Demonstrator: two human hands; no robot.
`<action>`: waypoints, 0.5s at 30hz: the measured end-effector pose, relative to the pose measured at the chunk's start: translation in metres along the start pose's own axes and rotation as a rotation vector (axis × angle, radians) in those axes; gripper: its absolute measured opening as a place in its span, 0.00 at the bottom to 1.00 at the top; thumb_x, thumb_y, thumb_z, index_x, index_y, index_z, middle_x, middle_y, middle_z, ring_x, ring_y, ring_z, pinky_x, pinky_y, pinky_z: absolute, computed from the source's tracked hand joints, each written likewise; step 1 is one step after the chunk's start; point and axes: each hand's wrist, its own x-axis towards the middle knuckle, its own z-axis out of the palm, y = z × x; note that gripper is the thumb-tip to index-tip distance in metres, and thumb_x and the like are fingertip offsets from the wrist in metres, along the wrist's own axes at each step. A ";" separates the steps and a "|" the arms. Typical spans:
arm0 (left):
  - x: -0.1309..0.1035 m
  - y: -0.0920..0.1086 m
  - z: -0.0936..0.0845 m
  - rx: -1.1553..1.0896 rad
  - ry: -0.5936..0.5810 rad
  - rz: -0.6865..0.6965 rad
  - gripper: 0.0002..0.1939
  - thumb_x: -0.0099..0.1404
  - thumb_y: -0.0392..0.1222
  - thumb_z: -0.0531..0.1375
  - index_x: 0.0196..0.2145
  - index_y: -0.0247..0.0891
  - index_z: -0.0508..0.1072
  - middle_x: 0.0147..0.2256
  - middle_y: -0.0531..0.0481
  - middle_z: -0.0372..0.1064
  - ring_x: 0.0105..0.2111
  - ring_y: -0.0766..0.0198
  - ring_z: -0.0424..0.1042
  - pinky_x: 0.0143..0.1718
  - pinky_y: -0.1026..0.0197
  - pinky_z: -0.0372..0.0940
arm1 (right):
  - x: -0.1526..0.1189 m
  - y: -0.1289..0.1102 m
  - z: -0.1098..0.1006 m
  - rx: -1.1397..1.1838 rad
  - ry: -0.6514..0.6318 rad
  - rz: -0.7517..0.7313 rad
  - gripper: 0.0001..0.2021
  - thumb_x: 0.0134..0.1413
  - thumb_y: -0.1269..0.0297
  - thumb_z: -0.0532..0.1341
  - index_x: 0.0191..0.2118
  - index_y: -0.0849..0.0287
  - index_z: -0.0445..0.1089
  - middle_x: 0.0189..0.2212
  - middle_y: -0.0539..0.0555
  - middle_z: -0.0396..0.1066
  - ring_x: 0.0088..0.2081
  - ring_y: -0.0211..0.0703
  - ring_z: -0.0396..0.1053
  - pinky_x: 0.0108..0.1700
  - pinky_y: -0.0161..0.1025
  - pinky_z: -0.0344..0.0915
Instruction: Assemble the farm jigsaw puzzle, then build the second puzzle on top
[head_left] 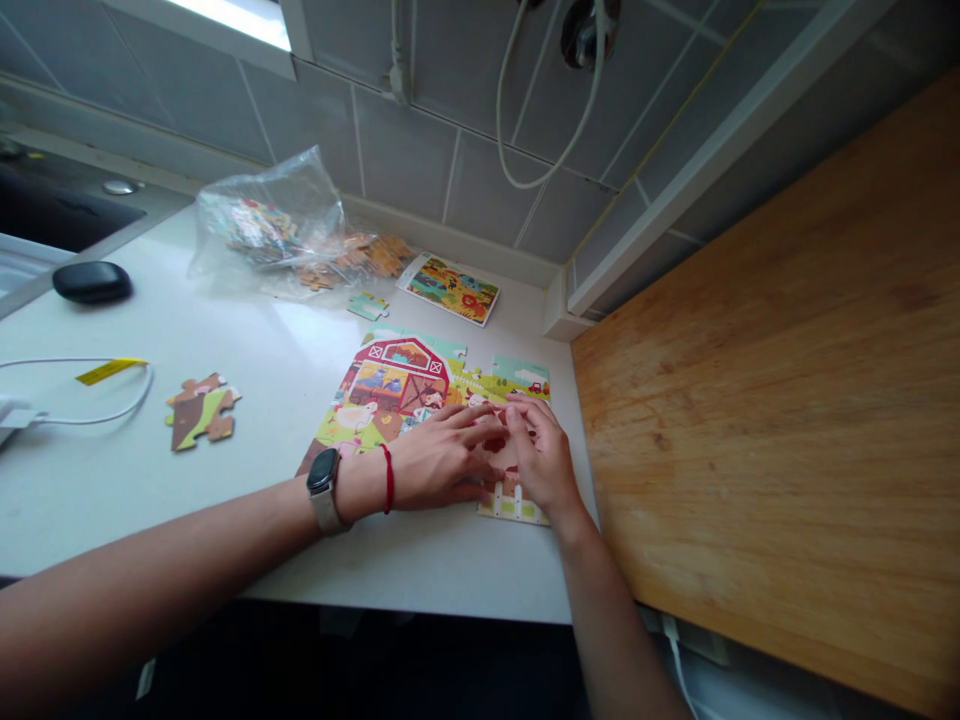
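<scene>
A farm jigsaw puzzle [390, 385] with a red barn, a hen and a cow lies partly joined on the white counter. My left hand [448, 455] rests palm down on its lower right part, fingers stretched out and touching the pieces. My right hand [544, 455] is at the puzzle's right edge, fingers bent loosely over the cow pieces, thumb near the left fingertips. The hands cover part of the cow. A few puzzle pieces [202, 412] in brown and green lie apart at the left. Another loose puzzle piece [368, 306] sits above the barn.
A clear plastic bag [262, 215] of puzzle pieces lies at the back, with brown-backed pieces [375, 256] beside it. A picture card [452, 288] lies near the wall. A black mouse-shaped object [92, 283] and a white cable [112, 420] are left. A wooden panel [772, 400] borders the right.
</scene>
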 end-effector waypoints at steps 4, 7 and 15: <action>0.001 -0.004 0.001 -0.050 -0.029 -0.110 0.12 0.69 0.50 0.68 0.49 0.55 0.84 0.67 0.44 0.64 0.70 0.32 0.56 0.66 0.31 0.58 | -0.001 0.000 0.002 -0.046 -0.036 -0.018 0.14 0.71 0.53 0.58 0.43 0.54 0.79 0.51 0.60 0.76 0.59 0.51 0.70 0.63 0.49 0.66; 0.001 -0.013 0.001 -0.107 -0.002 -0.110 0.10 0.68 0.48 0.69 0.46 0.56 0.85 0.67 0.46 0.65 0.70 0.36 0.58 0.68 0.33 0.57 | -0.001 0.001 0.002 -0.078 -0.047 -0.024 0.14 0.71 0.55 0.57 0.44 0.54 0.79 0.52 0.60 0.76 0.60 0.51 0.70 0.64 0.50 0.64; 0.002 -0.031 -0.003 -0.108 0.095 -0.093 0.05 0.68 0.47 0.69 0.40 0.50 0.87 0.61 0.46 0.73 0.64 0.44 0.67 0.65 0.37 0.62 | -0.002 0.013 0.002 -0.153 -0.085 -0.058 0.16 0.65 0.71 0.53 0.46 0.53 0.78 0.56 0.59 0.73 0.61 0.49 0.69 0.65 0.50 0.65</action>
